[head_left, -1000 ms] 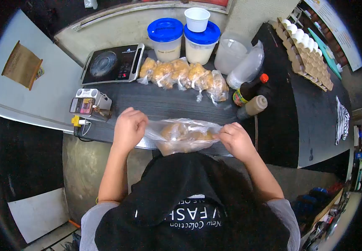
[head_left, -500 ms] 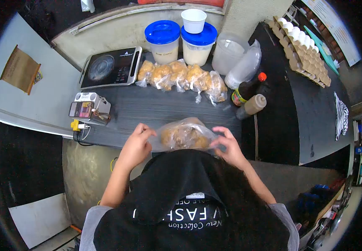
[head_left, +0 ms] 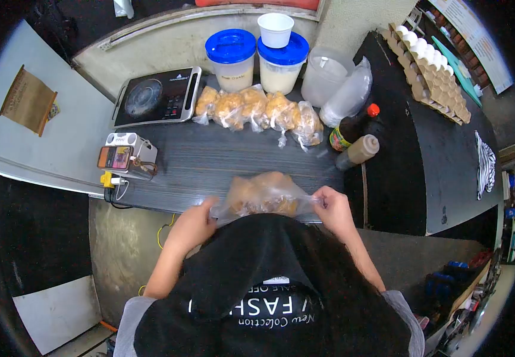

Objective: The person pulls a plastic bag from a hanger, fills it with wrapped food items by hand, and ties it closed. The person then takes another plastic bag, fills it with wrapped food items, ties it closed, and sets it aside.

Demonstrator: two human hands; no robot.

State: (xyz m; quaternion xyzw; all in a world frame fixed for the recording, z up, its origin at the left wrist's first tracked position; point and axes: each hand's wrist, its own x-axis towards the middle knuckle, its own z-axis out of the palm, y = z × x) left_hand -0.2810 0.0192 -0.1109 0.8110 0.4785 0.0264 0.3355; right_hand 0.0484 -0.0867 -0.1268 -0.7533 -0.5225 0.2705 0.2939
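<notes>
The left hand (head_left: 195,223) and right hand (head_left: 333,209) each pinch one end of a clear plastic bag (head_left: 263,195) of fried food, fingers clenched on the film. The bag sits at the lower centre of the frame, at the near edge of the dark table (head_left: 222,157). Five filled bags (head_left: 257,110) lie in a row at upper centre, beside an induction cooker (head_left: 156,95).

— Where are the hands?

— Both forearms reach up toward twelve o'clock. The left hand (head_left: 193,225) sits at about ten o'clock of the torso, the right hand (head_left: 333,209) at about two.

— Their state?

— Each is closed in a pinch, fingers curled, knuckles up.
</notes>
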